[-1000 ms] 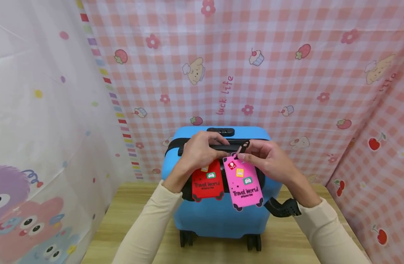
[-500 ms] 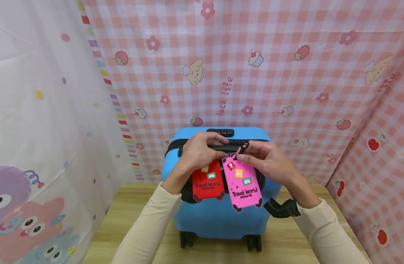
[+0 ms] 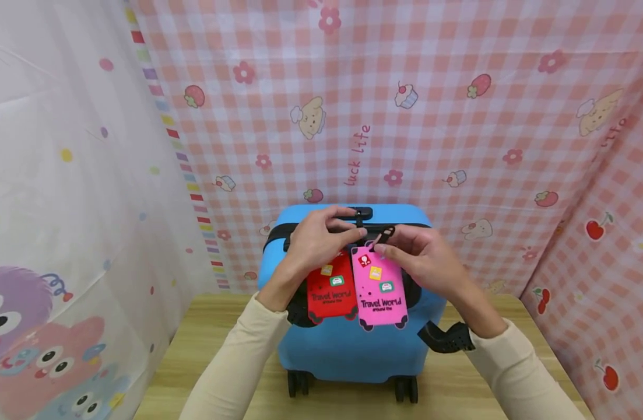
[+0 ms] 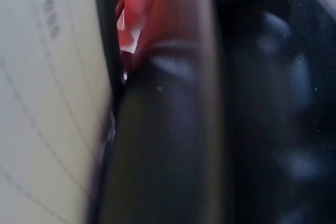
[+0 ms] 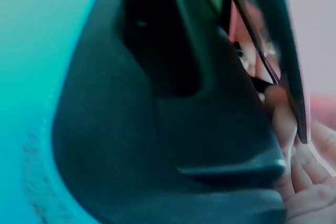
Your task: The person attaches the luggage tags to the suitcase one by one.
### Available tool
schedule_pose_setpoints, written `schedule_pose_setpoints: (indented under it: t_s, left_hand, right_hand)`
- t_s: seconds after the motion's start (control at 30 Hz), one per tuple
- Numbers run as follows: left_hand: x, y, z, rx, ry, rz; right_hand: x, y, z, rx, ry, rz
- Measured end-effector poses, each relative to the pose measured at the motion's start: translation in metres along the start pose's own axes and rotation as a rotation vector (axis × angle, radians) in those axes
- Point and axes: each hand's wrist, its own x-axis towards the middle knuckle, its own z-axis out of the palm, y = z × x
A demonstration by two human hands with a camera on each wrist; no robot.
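Note:
A blue suitcase [image 3: 352, 356] stands upright with its black carry handle toward me. A red luggage tag [image 3: 331, 297] hangs at the handle's left, and its printed white back seems to fill the left side of the left wrist view. My left hand [image 3: 318, 236] is over the handle, thumb and fingers pinching a short black strap [image 3: 359, 220] that sticks up there. My right hand [image 3: 431, 256] pinches the top of a pink luggage tag [image 3: 381, 294] by its black loop [image 3: 386, 234]. In the right wrist view, fingers [image 5: 283, 124] lie behind the tag's edge.
The suitcase's wheels [image 3: 298, 383] rest on a wood-grain table [image 3: 211, 350]. A black combination lock [image 3: 364, 213] is on its top. A pink checked curtain [image 3: 431, 134] hangs close behind, with a white printed curtain [image 3: 64, 204] on the left. A black wrist mount [image 3: 447, 338] juts from the right wrist.
The left thumb and fingers have risen from the handle and a black strap now shows between them. The pink tag has swung slightly left, hanging straighter and overlapping the red tag's edge.

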Motion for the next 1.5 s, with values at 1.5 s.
schedule_pose_setpoints:
  t_s: [1.5]
  left_hand:
    - [0.014,-0.015,-0.002,-0.17,-0.032,0.338]
  right_hand:
    - [0.0,0.004,0.029,-0.457,0.378,-0.297]
